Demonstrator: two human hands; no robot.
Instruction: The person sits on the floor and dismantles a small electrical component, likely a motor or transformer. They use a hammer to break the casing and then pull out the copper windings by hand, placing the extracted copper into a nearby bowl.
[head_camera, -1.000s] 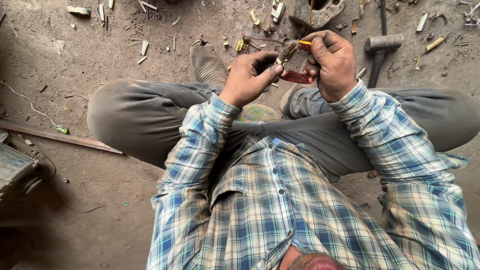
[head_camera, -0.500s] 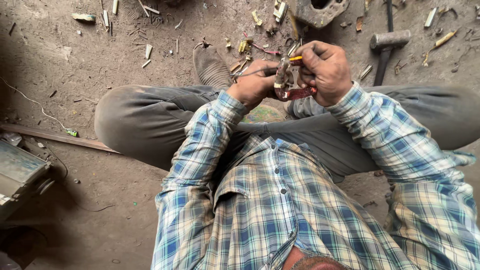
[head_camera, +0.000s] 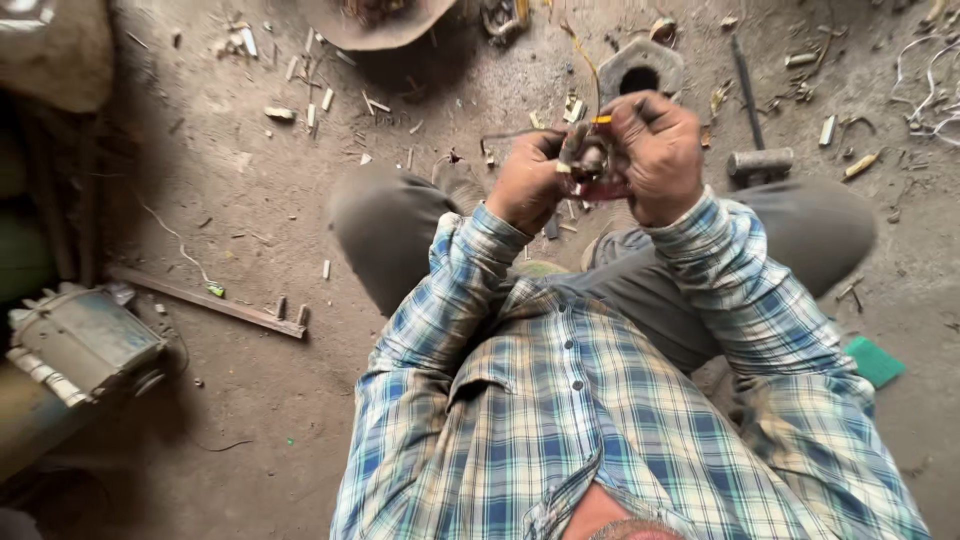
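Both hands are raised together over the crossed legs, in the middle of the view and a little toward the far side, and between them sits a small red-bodied metal part (head_camera: 597, 180) with an orange-tipped wire stub sticking out of its top. The left hand (head_camera: 528, 182) is curled closed around the part's left side, fingers wrapped tight with the thumb pressing in; the right hand (head_camera: 655, 155) is likewise clenched on the right side, knuckles up, so much of the piece is hidden and its exact shape cannot be told. It looks small, stiff and light, probably metal with a plastic or painted casing, so it should bear a firm pinch without bending; the thin wire (head_camera: 590, 75) rising from it toward the far side seems the weak point and is best left unpulled. The red body appears the safest place to grip, with fingertips kept off any sharp cut edges. On the dusty floor beyond the right knee lies a hammer (head_camera: 757, 160), near a grey hexagonal block with a hole (head_camera: 640, 66), and at the near left rests a worn blue-grey motor housing (head_camera: 85, 340). Scraps of cut metal lie scattered across the far ground.
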